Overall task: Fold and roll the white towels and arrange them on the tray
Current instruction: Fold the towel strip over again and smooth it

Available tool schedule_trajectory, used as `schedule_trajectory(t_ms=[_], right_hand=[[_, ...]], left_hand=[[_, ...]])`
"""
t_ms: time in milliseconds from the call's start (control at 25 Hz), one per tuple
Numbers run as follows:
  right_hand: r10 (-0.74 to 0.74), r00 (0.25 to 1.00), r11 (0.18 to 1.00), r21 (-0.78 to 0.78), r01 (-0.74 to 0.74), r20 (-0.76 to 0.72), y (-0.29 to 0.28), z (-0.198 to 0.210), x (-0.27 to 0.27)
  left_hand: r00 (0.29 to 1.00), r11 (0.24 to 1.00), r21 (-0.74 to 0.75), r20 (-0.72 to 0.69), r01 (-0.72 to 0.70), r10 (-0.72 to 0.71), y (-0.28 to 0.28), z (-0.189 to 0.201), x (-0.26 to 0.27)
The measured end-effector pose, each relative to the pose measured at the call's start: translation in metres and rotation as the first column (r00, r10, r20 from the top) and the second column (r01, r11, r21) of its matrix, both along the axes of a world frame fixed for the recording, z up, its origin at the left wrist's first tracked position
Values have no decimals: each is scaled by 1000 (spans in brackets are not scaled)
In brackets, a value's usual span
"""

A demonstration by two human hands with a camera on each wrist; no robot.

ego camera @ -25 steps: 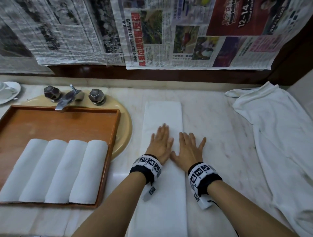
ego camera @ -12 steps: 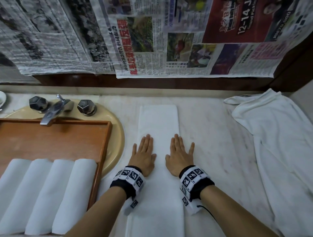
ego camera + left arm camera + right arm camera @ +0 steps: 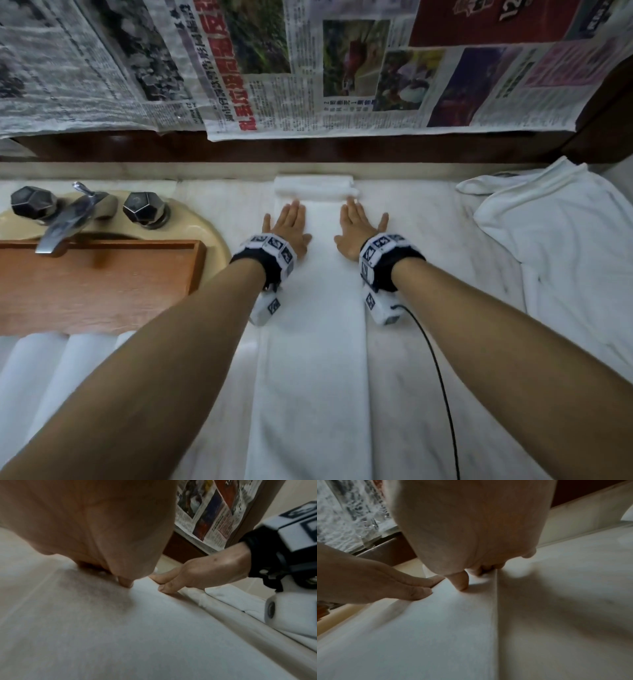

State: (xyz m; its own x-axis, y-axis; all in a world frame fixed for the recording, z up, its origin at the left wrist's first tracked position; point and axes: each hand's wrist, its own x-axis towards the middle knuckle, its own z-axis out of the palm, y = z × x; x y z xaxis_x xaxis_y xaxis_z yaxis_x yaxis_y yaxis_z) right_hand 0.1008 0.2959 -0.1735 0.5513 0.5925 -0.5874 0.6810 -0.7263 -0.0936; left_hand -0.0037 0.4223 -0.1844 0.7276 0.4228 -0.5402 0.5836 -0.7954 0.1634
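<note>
The towel (image 3: pixel 313 342), folded into a long narrow strip, lies on the marble counter (image 3: pixel 428 342) straight out in front of me, and both my hands are flat on its far end. My left hand (image 3: pixel 287 228) presses near the left edge with its fingers straight and close together; my right hand (image 3: pixel 359 230) does the same near the right edge, thumb spread out to the side. Neither hand grips anything. Just past my fingertips the far end is bunched into a small roll (image 3: pixel 315 187) against the back ledge, so I judge the rolling step has only begun. From the wrist views the cloth under my fingers is blurred, and I cannot tell whether that first turn is tight.

To my left the wooden tray (image 3: pixel 102 284) sits over the sink (image 3: pixel 205 233), below the tap (image 3: pixel 65 219), with rolled towels (image 3: pixel 61 370) already lined up at its near end. To my right a loose white towel (image 3: pixel 565 257) lies crumpled, not yet folded. Newspaper (image 3: pixel 308 68) covers the wall behind.

Next I would need to curl my fingers over the roll and draw it toward me, both hands even, so it keeps straight edges. Then it goes on the tray beside the others.
</note>
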Motion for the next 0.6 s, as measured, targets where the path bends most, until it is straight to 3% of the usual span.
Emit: schedule_trajectory(t_ms=[160, 240, 320, 440, 480, 600], right_hand=[[96, 995, 995, 36, -96, 20, -31, 3, -51], [175, 984, 981, 85, -172, -22, -70, -5, -95], [116, 992, 992, 60, -114, -43, -112, -15, -112], [-218, 976, 976, 19, 218, 1, -148, -13, -117], [-203, 979, 979, 30, 203, 0, -153, -7, -135], [104, 995, 990, 102, -103, -8, -170, -15, -204]], left_hand=[[987, 995, -17, 129, -97, 98, -43, 24, -25], [984, 994, -103, 175, 43, -24, -87, 17, -76], [983, 988, -123, 172, 89, -68, -108, -2, -136], [930, 940, -89, 143, -329, 339, -107, -12, -171], [925, 932, -109, 130, -345, 357, -118, -7, -173], [975, 994, -111, 218, -4, 29, -173, -8, -188]])
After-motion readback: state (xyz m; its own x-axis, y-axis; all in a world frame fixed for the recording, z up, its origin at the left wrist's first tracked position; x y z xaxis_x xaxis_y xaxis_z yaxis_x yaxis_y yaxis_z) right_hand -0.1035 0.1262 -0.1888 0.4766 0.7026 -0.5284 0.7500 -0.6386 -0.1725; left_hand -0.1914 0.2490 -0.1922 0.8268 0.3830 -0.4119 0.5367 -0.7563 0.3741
